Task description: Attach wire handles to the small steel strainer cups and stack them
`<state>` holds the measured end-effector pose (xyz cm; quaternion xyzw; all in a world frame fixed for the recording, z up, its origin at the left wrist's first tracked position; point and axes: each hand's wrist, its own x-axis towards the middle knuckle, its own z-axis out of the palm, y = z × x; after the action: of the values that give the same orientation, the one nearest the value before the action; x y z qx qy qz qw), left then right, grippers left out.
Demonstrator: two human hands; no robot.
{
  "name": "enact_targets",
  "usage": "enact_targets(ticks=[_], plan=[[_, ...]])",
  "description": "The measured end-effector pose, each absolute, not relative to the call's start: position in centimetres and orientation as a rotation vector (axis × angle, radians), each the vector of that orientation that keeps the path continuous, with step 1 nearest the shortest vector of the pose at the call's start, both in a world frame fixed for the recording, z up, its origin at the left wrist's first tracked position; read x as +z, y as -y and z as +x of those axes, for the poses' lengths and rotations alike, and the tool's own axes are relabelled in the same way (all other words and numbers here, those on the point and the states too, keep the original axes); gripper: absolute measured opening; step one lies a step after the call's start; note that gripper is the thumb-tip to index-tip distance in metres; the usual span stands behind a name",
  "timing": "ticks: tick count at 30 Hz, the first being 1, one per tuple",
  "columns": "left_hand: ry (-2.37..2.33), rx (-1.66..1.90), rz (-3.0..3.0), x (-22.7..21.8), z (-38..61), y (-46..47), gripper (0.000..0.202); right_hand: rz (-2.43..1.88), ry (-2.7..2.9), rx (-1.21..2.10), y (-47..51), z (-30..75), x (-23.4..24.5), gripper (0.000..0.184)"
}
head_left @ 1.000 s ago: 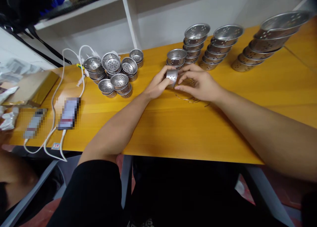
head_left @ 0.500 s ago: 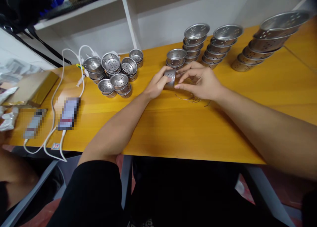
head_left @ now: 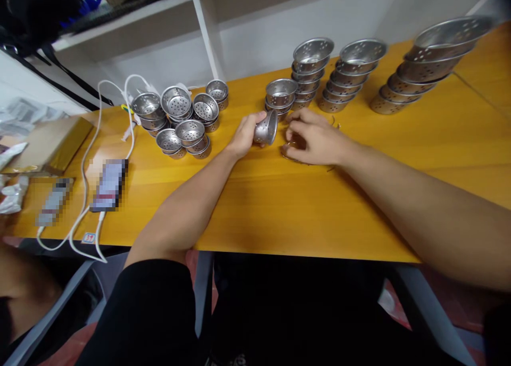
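My left hand is closed around a small perforated metal cup. The cup lies tipped on its side in the air, its mouth facing right. Just right of it, my right hand hovers low over the table with fingers curled and a gap between thumb and fingertips. Thin curved wires lie beneath and around that hand, mostly hidden by it. Behind both hands stands a short stack of perforated cups.
Taller cup stacks lean at the back right, the largest farthest right. Several smaller cups cluster left of my left hand. A phone with white cables and a cardboard box occupy the table's left. Another person's arm shows at lower left.
My right hand has come away from the cup and dropped slightly toward the wires. My left hand has shifted a little left and turned the cup, so its rim shows more.
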<state>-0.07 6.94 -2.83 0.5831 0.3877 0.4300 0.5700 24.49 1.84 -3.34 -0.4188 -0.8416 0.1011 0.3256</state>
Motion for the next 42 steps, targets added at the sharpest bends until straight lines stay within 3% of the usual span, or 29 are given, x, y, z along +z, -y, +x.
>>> enact_targets(ticks=[4,8,12,15,16,20,22,30,36,42], plan=[[-0.934,1.118,1.293,-3.2,-0.1,-7.7,0.097,-1.217,2.125,0.226,-2.1,24.2,-3.8,0.036],[-0.92,1.332,1.167,-2.8,-0.1,-8.6,0.088,-1.213,1.976,0.239,-2.6,24.5,-3.9,0.072],[-0.923,1.487,1.118,-1.4,-0.1,-8.5,0.051,-1.126,1.977,0.269,-3.2,24.9,-4.0,0.108],[-0.926,1.519,1.131,-0.8,0.0,-8.1,0.021,-1.111,2.049,0.293,-3.4,25.0,-4.0,0.114],[-0.93,1.52,1.136,-0.7,0.0,-8.1,0.024,-1.11,2.057,0.298,-3.4,25.1,-3.9,0.111],[-0.986,1.552,1.196,-1.1,0.0,-8.5,0.082,-1.074,2.048,0.302,-3.1,24.9,-3.2,0.1],[-0.993,1.576,1.298,-1.4,0.0,-8.7,0.097,-1.046,2.04,0.31,-2.8,24.8,-2.8,0.095],[-0.92,1.505,1.742,-2.6,-0.2,-8.3,0.108,-0.952,2.059,0.351,-2.0,23.5,-2.6,0.089],[-0.87,1.42,1.864,-3.8,-0.2,-9.2,0.105,-0.922,2.019,0.342,-2.4,23.7,-3.1,0.088],[-0.94,1.378,1.723,-1.5,0.6,-6.2,0.096,-1.038,1.997,0.374,-1.9,23.8,-2.3,0.094]])
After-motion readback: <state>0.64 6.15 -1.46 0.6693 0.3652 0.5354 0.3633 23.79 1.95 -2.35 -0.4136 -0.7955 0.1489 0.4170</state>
